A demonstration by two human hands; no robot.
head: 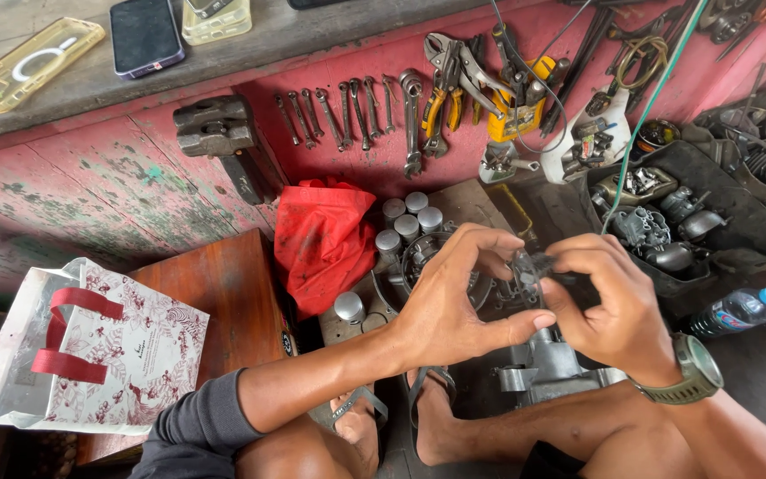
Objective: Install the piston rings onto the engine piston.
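My left hand (458, 297) and my right hand (609, 297) meet in front of me, both pinching a small dark metal part (525, 264) between fingertips. A green-grey watch (689, 372) sits on my right wrist. Below the hands lies a grey cast metal engine piece (550, 365) on the floor, between my legs and my sandalled feet (427, 390). Just behind my left hand sits a round dark engine part (420, 255), with several silver cylinders (408, 217) grouped beside it.
A red cloth (325, 239) lies left of the cylinders. Wrenches (347, 111), pliers (445, 84) and a hammer (219, 133) rest against the pink wall. A black tray of parts (667, 217) and a water bottle (738, 310) are right. A patterned paper bag (90, 350) stands left; phones (144, 35) lie on the ledge.
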